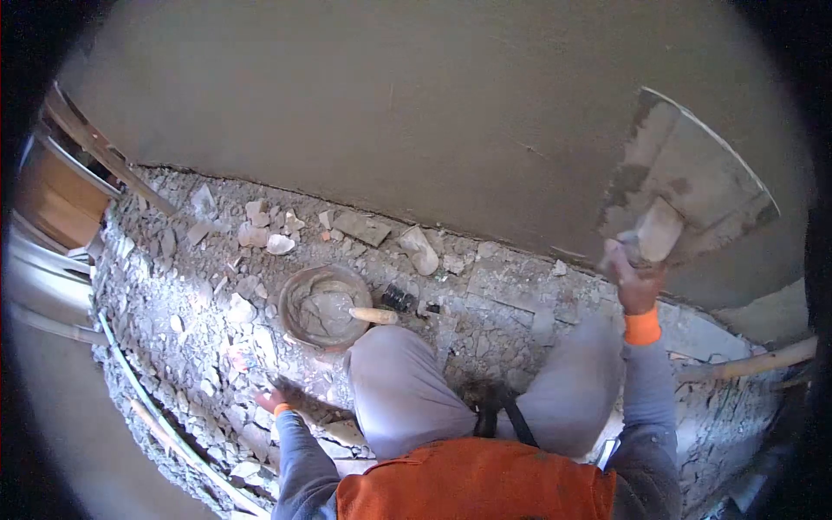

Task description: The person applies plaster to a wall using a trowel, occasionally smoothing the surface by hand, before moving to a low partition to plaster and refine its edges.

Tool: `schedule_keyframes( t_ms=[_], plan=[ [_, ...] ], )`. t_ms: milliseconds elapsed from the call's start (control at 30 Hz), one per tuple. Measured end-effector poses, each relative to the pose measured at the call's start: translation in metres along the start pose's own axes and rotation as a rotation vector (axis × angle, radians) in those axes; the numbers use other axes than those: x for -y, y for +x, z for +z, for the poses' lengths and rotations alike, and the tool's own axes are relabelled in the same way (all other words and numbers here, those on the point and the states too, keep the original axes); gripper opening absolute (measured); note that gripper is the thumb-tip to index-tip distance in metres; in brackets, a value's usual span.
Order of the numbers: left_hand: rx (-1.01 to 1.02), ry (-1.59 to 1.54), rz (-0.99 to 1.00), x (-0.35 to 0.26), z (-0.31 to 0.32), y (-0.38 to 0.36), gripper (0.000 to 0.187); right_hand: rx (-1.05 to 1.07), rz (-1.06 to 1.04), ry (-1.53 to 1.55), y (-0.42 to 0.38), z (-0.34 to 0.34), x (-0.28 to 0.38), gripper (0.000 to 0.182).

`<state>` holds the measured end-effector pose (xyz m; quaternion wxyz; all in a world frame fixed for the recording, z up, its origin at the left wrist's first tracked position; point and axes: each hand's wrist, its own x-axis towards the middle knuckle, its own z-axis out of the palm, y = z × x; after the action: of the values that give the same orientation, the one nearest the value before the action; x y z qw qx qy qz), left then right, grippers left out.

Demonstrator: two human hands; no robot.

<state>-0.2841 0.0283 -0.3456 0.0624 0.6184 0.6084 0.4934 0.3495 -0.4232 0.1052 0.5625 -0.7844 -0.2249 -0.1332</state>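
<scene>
Trowel in right hand (left hand on rubble)

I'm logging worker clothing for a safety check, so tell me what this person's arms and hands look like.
Both arms wear grey long sleeves ending in bright orange cuffs at the wrists. The right hand and the left hand look dusty; whether they are gloved is hard to tell. An orange vest covers the torso, with grey trousers below.

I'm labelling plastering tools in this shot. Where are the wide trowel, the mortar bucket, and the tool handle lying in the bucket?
wide trowel [693, 173], head view, middle of its blade
mortar bucket [293, 295], head view, left rim
tool handle [373, 315], head view, middle of the wooden grip
</scene>
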Motion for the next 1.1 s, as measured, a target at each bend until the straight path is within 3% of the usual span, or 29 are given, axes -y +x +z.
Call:
schedule_keyframes(
  t_ms=[33, 133, 167, 233, 267, 300, 333, 367, 400, 433, 467, 533, 567, 633, 700, 767, 800, 833, 967, 1100],
  plan=[
    [-0.070, 0.142, 0.099, -0.009, -0.013, 0.010, 0.055, 0.020, 0.011, 0.015, -0.002, 0.010, 0.002, 0.019],
    [0.136, 0.501, -0.401, -0.052, -0.032, 0.044, 0.060, 0.035, 0.051, 0.131, -0.015, 0.027, -0.008, 0.017],
    [0.069, 0.691, -0.093, -0.060, -0.029, 0.056, 0.065, 0.039, 0.067, 0.174, -0.021, 0.028, -0.014, 0.017],
    [0.057, 0.667, -0.152, -0.185, -0.032, 0.070, 0.071, 0.039, 0.163, 0.253, -0.036, 0.023, -0.020, 0.019],
    [-0.108, 0.782, -0.060, -0.165, -0.011, 0.077, 0.075, 0.040, 0.207, 0.293, -0.043, 0.017, -0.025, 0.020],
    [-0.084, 0.713, -0.160, -0.238, -0.014, 0.081, 0.070, 0.037, 0.250, 0.301, -0.050, 0.012, -0.035, 0.021],
    [-0.059, 0.467, -0.087, -0.298, -0.017, 0.083, 0.053, 0.043, 0.258, 0.281, -0.052, 0.005, -0.043, 0.022],
    [-0.100, 0.235, 0.134, -0.325, -0.010, 0.086, 0.034, 0.053, 0.264, 0.261, -0.052, -0.002, -0.049, 0.022],
    [-0.166, 0.089, 0.438, -0.323, 0.012, 0.100, 0.026, 0.067, 0.269, 0.241, -0.053, -0.007, -0.056, 0.022],
    [-0.167, -0.150, 0.407, -0.372, 0.026, 0.097, 0.027, 0.055, 0.164, 0.147, -0.055, -0.012, -0.082, 0.023],
    [-0.040, -0.368, 0.407, -0.433, 0.030, 0.084, 0.029, 0.050, 0.149, 0.137, -0.054, -0.019, -0.085, 0.023],
    [0.171, -0.398, 0.649, -0.547, 0.023, 0.058, 0.023, 0.044, 0.118, 0.119, -0.053, -0.032, -0.090, 0.024],
    [0.129, -0.419, 0.858, -0.588, 0.033, 0.044, 0.029, 0.047, 0.112, 0.123, -0.054, -0.038, -0.098, 0.023],
    [0.641, -0.668, 0.687, -0.667, 0.045, -0.001, 0.039, 0.013, 0.108, 0.155, -0.052, -0.047, -0.100, 0.023],
    [0.855, -0.617, 0.731, -0.726, 0.051, -0.043, 0.072, 0.003, 0.119, 0.225, -0.048, -0.054, -0.089, 0.024],
    [0.862, -0.511, 0.889, -0.747, 0.092, -0.081, 0.087, 0.003, 0.108, 0.210, -0.047, -0.061, -0.101, 0.025],
    [0.897, -0.488, 0.873, -0.755, 0.100, -0.096, 0.090, 0.001, 0.104, 0.200, -0.046, -0.064, -0.107, 0.026],
    [0.934, -0.465, 0.857, -0.763, 0.106, -0.110, 0.093, 0.026, 0.239, 0.270, -0.045, -0.070, -0.092, 0.027],
    [1.013, -0.396, 0.747, -0.774, 0.126, -0.147, 0.097, -0.074, 0.143, 0.307, -0.046, -0.078, -0.099, 0.023],
    [1.014, -0.390, 0.691, -0.780, 0.131, -0.158, 0.097, -0.040, 0.080, 0.126, -0.043, -0.089, -0.117, 0.025]
  ],
)
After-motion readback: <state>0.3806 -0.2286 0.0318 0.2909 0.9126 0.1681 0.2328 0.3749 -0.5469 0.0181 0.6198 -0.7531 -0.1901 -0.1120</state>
